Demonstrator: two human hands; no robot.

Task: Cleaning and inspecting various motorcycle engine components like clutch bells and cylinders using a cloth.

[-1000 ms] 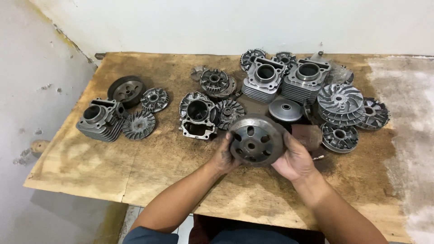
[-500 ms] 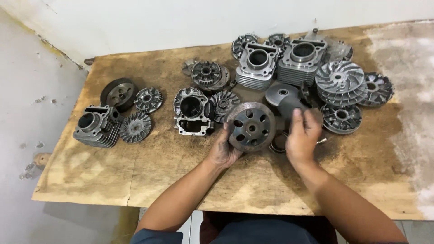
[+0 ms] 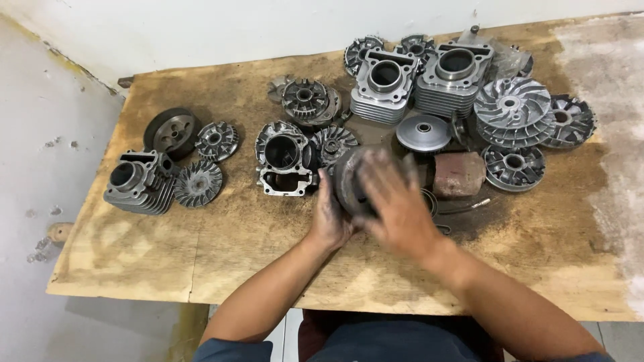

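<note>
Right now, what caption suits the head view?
Both hands, left hand and right hand, grip a round metal drum among engine parts on a wooden table.

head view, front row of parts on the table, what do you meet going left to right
finned cylinder block → small fan disc → open engine casing → left hand → dark round drum → right hand → rusty brown block → spoked disc

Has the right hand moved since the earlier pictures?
Yes. The right hand moved left, away from the reddish-brown brick block, and now covers the front of the round dark metal drum.
</note>
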